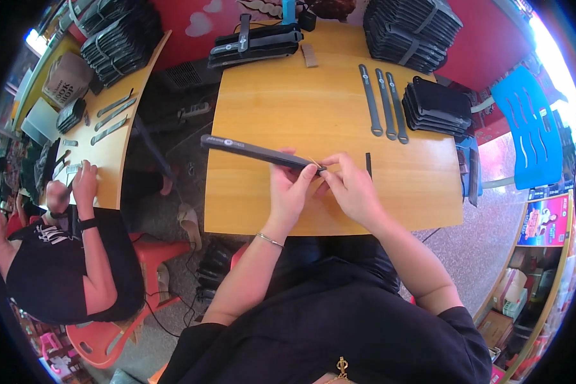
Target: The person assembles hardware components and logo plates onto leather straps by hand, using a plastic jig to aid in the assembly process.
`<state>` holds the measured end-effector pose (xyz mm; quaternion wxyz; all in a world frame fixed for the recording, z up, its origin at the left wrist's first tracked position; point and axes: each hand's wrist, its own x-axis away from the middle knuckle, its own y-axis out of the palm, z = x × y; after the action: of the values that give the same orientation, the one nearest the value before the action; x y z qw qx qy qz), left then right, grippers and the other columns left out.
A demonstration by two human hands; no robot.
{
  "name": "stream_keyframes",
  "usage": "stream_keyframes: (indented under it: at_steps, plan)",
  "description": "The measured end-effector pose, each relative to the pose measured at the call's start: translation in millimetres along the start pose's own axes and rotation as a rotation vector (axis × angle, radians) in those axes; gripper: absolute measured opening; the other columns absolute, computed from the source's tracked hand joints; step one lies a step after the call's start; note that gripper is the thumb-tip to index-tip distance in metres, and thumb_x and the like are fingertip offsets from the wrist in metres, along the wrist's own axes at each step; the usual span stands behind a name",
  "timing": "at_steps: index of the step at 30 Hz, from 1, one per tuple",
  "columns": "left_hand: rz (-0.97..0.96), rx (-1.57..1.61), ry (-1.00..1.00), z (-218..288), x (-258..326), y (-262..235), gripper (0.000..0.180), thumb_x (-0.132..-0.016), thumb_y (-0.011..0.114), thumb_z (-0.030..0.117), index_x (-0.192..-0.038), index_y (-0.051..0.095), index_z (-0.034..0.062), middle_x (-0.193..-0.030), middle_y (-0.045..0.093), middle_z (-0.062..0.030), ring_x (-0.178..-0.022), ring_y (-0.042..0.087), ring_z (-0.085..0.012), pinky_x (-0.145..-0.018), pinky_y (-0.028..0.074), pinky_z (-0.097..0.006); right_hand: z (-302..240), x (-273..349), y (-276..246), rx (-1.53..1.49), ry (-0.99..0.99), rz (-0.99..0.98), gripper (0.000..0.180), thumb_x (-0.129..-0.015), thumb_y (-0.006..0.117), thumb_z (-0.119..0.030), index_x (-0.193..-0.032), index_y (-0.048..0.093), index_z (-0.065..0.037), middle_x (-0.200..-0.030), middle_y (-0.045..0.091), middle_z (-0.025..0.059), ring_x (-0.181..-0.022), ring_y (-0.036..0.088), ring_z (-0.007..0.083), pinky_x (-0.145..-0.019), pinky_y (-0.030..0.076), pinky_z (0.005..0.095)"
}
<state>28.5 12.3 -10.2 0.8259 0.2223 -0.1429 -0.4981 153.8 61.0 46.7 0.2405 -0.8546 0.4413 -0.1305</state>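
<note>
Above the middle of the wooden table (pixel 256 205), a long dark grey strap (pixel 253 151) with pale print stretches out to the upper left. My left hand (pixel 291 185) is closed on its near end, thumb on top. My right hand (pixel 349 182) pinches the strap's tip beside the left thumb. A thin tan sliver pokes up between the fingertips, too small to name. Just right of my hands lies a narrow black strip (pixel 368 165). Three similar grey straps (pixel 382 105) lie side by side farther right.
Black folded pouches (pixel 436 105) are stacked at the right edge, with taller bundles (pixel 413 32) behind. More straps lie on a black pile (pixel 256 46) at the back, near a small tan block (pixel 309 56). A blue chair (pixel 528 128) stands right. Another person (pixel 77 256) works at the left table.
</note>
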Motion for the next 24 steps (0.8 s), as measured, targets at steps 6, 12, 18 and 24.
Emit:
stream_keyframes:
  at_steps: [6, 12, 18, 24]
  plan:
    - [0.001, 0.16, -0.047, 1, -5, -6, 0.024, -0.083, 0.063, -0.002, -0.096, 0.044, 0.0046, -0.092, 0.06, -0.0087, -0.085, 0.063, -0.0174, -0.079, 0.051, -0.027, -2, 8, 15, 0.213, -0.141, 0.115, 0.015, -0.089, 0.051, -0.01, -0.102, 0.048, -0.004, -0.067, 0.064, 0.0102, -0.062, 0.064, 0.0302, -0.054, 0.05, 0.0398]
    - [-0.084, -0.002, 0.017, 3, 0, 1, 0.025, -0.079, 0.066, -0.006, -0.085, 0.044, 0.0038, -0.092, 0.061, -0.0089, -0.089, 0.062, -0.0158, -0.08, 0.051, -0.026, 0, 8, 6, 0.213, -0.098, 0.046, 0.015, -0.088, 0.05, -0.005, -0.103, 0.05, -0.002, -0.074, 0.067, 0.0116, -0.068, 0.066, 0.0282, -0.058, 0.051, 0.0347]
    - [-0.27, 0.037, -0.082, 1, -1, -4, 0.026, -0.079, 0.066, -0.007, -0.085, 0.043, 0.0042, -0.094, 0.06, -0.0086, -0.089, 0.061, -0.0137, -0.08, 0.051, -0.026, -10, -7, -42, -0.013, 0.222, -0.386, 0.011, -0.091, 0.046, -0.008, -0.097, 0.052, -0.002, -0.069, 0.065, 0.0102, -0.071, 0.067, 0.022, -0.056, 0.048, 0.0297]
    - [-0.27, -0.017, -0.047, 6, 1, 3, 0.028, -0.078, 0.066, -0.007, -0.087, 0.042, 0.0045, -0.089, 0.057, -0.0057, -0.087, 0.06, -0.0124, -0.079, 0.052, -0.026, 3, 10, -20, 0.061, -0.003, -0.106, 0.01, -0.091, 0.047, -0.008, -0.097, 0.053, -0.003, -0.07, 0.065, 0.0096, -0.07, 0.067, 0.0222, -0.059, 0.049, 0.0326]
